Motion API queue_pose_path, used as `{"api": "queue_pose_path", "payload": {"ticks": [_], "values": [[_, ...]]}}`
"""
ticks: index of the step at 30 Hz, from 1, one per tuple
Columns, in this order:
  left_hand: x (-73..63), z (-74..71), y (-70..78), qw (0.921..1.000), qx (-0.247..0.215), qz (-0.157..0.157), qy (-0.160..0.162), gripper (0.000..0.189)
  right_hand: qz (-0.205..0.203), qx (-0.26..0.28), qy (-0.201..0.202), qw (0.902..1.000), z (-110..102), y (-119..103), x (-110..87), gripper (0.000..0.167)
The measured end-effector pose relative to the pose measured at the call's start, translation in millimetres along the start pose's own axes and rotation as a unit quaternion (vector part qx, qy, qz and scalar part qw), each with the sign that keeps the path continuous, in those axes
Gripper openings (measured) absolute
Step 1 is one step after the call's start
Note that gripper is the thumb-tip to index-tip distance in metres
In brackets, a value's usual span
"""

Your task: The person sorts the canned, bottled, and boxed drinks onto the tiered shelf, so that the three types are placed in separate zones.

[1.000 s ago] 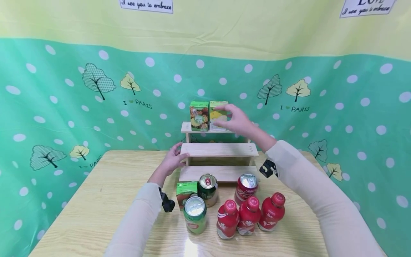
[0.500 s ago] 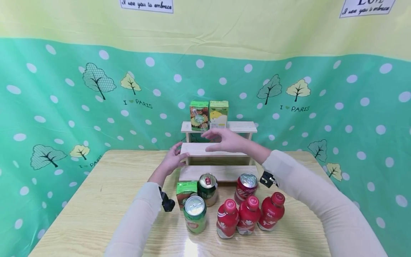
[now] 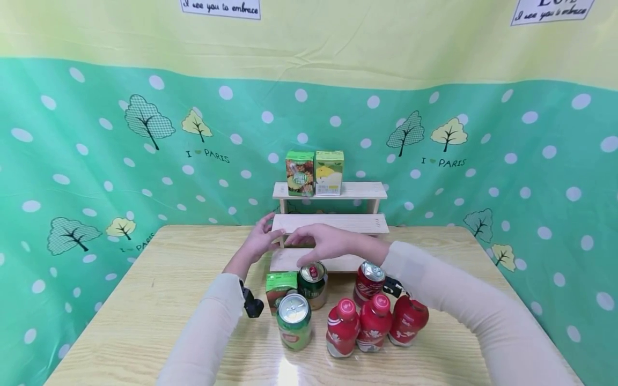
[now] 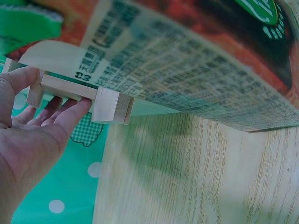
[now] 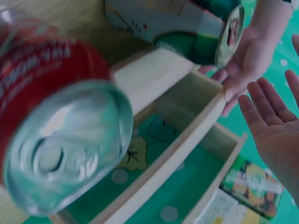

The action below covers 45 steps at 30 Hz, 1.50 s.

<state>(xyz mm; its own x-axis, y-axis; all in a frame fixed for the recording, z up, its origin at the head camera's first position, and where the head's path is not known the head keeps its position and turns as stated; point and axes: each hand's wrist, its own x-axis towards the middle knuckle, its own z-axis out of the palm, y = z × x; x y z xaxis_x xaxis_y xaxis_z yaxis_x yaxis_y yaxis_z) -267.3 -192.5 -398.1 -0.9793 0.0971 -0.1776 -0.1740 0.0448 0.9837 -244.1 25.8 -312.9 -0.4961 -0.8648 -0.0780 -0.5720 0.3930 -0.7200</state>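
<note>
My left hand (image 3: 258, 242) grips the left side of a three-tier wooden shelf (image 3: 333, 223); in the left wrist view its thumb and fingers close about the wood. My right hand (image 3: 324, 242) is in front of the lower tiers, above a dark green can (image 3: 314, 287), with fingers spread and nothing in them. Beside that can stand a green juice box (image 3: 281, 283) and a light green can (image 3: 294, 324). Up on the top tier, a green-topped juice box (image 3: 300, 174) and a pear juice box (image 3: 329, 174) stand side by side.
A red can (image 3: 368, 284) stands right of the dark green can, partly under my right sleeve. Several red bottles stand near the front right, among them a left bottle (image 3: 343, 329) and a middle bottle (image 3: 374, 324). A green dotted cloth (image 3: 193, 145) hangs behind the table (image 3: 159, 289).
My right hand has come down from beside the pear juice box on the top tier to above the dark green can. My left hand has stayed on the shelf.
</note>
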Motion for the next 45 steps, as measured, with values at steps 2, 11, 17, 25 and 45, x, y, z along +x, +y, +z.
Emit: {"api": "queue_pose_path", "payload": {"ticks": [2,11,17,25,45], "values": [[0.3,0.1,-0.3,1.0000,0.001,-0.002,0.003,0.071,0.002,0.001,-0.012,0.9999,5,-1,2.0,0.048],[6.5,-1.5,-8.9,0.9998,0.014,0.003,0.015,0.069,0.001,-0.012,-0.051,0.9986,18,2,7.8,0.050],[6.1,-2.2,-7.5,0.9997,0.013,0.009,0.015,0.070,0.004,-0.020,-0.069,0.9974,22,5,12.0,0.052],[5.5,-1.1,-7.2,0.9996,0.018,0.009,0.019,0.069,0.030,-0.041,-0.105,0.9932,26,8,16.3,0.055],[5.9,-0.2,-6.3,0.9998,0.002,0.003,0.020,0.069,0.043,-0.078,-0.134,0.9870,35,13,23.7,0.054]]}}
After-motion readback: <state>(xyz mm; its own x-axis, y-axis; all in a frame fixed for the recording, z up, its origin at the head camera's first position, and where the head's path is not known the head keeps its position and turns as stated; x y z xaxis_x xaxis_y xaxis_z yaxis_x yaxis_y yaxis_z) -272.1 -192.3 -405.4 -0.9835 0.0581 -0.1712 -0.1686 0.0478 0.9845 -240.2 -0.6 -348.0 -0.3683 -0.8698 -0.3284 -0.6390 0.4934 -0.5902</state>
